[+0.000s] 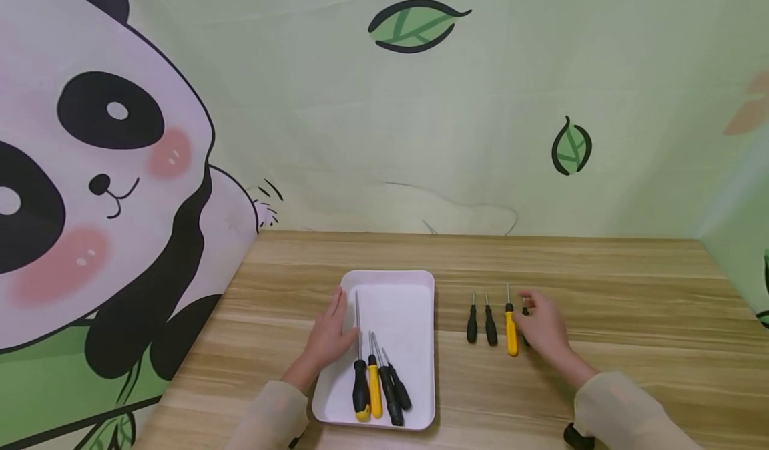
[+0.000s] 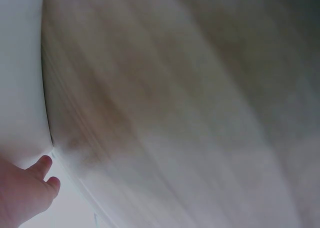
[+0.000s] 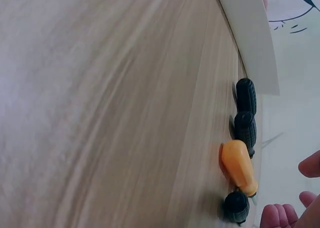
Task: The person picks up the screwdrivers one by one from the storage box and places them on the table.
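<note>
The left hand (image 1: 333, 326) is resting on the left edge of the white tray (image 1: 408, 323), its fingers lying straight and its thumb reaching over the inside; I can't tell whether the thumb is touching a shaft. Near the tray's close end, four screwdrivers are lying with tips pointing away from the person: a long black-and-yellow one (image 1: 360, 373), a yellow one (image 1: 375, 390), a larger black one (image 1: 389, 390) and a smaller black one (image 1: 399, 386).

To the right of the tray, four more are lying in a row on the wooden table (image 1: 661, 330): two black ones (image 1: 472, 323), a yellow-handled one (image 1: 511, 333) and, farthest from the tray, a partly hidden black one (image 3: 237, 206). The right hand (image 1: 543, 323) is hovering about that last one, thumb and fingers standing apart; contact I can't make out. Beyond the tray, a leaf-printed backdrop (image 1: 336, 123) is hanging.
</note>
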Action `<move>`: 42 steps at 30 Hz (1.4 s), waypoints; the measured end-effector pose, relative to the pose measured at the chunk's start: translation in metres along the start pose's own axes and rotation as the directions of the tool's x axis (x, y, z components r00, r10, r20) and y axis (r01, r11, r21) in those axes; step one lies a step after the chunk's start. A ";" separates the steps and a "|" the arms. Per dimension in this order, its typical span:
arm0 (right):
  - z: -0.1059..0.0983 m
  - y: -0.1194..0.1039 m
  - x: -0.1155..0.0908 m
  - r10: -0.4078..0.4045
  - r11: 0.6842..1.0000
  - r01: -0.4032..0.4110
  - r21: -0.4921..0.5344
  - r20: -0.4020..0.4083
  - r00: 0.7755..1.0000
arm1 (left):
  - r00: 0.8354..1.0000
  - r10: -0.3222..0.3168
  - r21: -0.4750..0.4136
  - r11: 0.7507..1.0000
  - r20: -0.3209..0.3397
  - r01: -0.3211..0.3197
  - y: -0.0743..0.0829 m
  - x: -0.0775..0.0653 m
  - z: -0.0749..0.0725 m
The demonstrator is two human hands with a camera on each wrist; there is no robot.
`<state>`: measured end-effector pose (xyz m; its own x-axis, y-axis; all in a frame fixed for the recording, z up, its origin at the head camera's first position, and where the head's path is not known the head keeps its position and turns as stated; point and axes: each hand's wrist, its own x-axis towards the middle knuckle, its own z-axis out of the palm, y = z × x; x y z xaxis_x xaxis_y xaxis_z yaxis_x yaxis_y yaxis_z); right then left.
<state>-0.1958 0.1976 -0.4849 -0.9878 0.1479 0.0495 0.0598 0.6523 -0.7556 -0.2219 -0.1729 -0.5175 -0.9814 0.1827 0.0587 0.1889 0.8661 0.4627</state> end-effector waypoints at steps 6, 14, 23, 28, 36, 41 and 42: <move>0.004 -0.006 -0.002 -0.031 0.997 0.030 0.069 0.021 0.999 | 1.000 -0.014 -0.007 1.000 0.009 0.014 0.001 0.000 -0.001; 0.008 -0.019 -0.009 -0.077 0.993 0.074 0.088 0.035 0.996 | 1.000 0.015 -0.002 1.000 -0.007 -0.015 0.000 0.000 -0.001; 0.013 -0.031 -0.016 -0.160 0.977 0.153 0.147 0.040 0.986 | 1.000 0.010 -0.004 1.000 -0.002 -0.010 0.000 0.000 -0.002; 0.018 -0.036 -0.021 -0.207 0.971 0.202 0.125 0.027 0.978 | 1.000 0.012 0.000 1.000 -0.006 -0.012 -0.001 0.000 -0.001; 0.027 -0.047 -0.030 -0.255 0.957 0.241 0.161 0.072 0.964 | 1.000 0.019 0.001 1.000 -0.012 -0.019 -0.003 0.001 0.000; 0.032 -0.053 -0.032 -0.245 0.959 0.229 0.168 0.078 0.966 | 1.000 0.021 -0.010 1.000 -0.014 -0.021 -0.003 0.000 0.000; 0.034 -0.054 -0.032 -0.242 0.960 0.226 0.166 0.079 0.967 | 1.000 0.019 -0.012 1.000 -0.013 -0.020 -0.003 0.000 0.000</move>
<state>-0.1720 0.1327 -0.4676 -0.9811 -0.0737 0.1789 -0.1902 0.5358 -0.8226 -0.2225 -0.1752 -0.5184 -0.9779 0.1933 0.0794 0.2077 0.8570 0.4716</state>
